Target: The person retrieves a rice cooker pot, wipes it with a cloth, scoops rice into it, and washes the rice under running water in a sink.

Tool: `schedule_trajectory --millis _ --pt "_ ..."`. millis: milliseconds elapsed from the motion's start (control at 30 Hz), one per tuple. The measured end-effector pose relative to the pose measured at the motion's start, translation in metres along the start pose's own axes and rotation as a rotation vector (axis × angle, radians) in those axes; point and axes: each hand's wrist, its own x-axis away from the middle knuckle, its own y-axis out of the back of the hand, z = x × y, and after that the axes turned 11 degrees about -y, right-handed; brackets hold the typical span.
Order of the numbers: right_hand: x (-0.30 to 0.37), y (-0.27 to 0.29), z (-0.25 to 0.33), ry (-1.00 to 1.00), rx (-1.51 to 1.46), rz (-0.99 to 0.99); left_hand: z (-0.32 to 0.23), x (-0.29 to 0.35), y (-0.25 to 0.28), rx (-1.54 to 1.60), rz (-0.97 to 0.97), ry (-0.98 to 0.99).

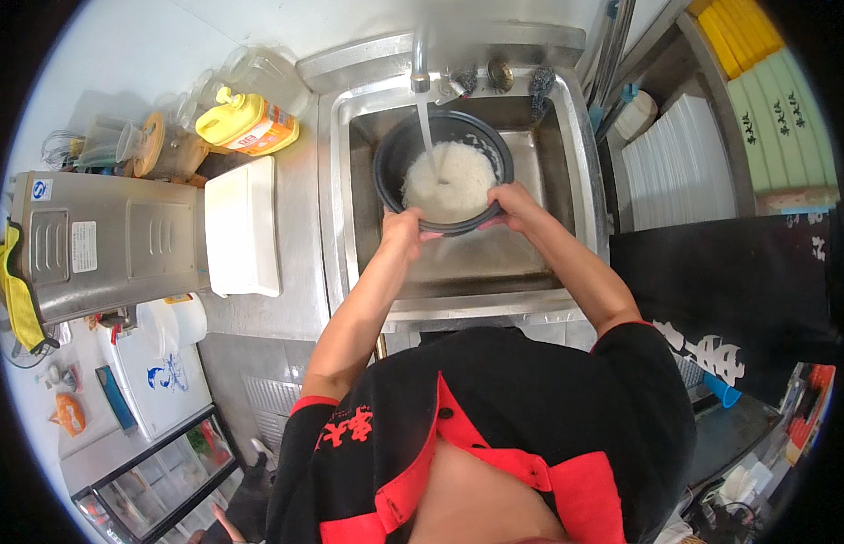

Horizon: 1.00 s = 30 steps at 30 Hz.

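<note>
A dark round rice-cooker pot [386, 186] is held over the steel sink [522, 267], tilted a little. White rice [463, 168] lies in it under cloudy water. From the faucet [420, 80] a stream of water runs down into the pot. My left hand [405, 233] grips the near left part of the rim, and my right hand [515, 205] grips the near right part. Both have the thumb on top and fingers curled beneath, partly hidden by the pot.
Steel scrubbers [542, 83] sit on the sink's back ledge. Left of the sink stand a yellow pump bottle [248, 123], a white lidded box [242, 227] and a steel machine [114, 245]. Stacked white containers [680, 163] fill a shelf at right. At lower left, another person's hand [226, 524] shows.
</note>
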Motion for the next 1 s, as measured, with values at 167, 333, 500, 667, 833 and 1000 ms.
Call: schedule_trajectory --millis 167,333,500,667,833,1000 --pt "-0.034 -0.025 -0.011 0.039 0.038 0.074 -0.003 0.002 0.039 0.055 0.041 -0.045" --pt "-0.014 -0.015 -0.003 -0.023 0.056 0.078 0.016 -0.006 0.030 0.101 0.019 -0.012" --pt "-0.042 -0.037 -0.017 -0.037 0.025 0.076 -0.011 -0.006 0.053 0.079 0.191 -0.006" --pt "-0.024 -0.019 -0.007 -0.152 0.075 0.106 0.010 -0.003 0.037 0.129 0.013 -0.011" --pt "-0.043 -0.033 -0.026 -0.173 0.034 0.120 -0.009 -0.004 0.059 0.085 0.097 0.049" --pt "-0.042 -0.021 -0.026 -0.185 0.041 0.212 -0.009 0.004 0.043 -0.061 -0.083 0.068"
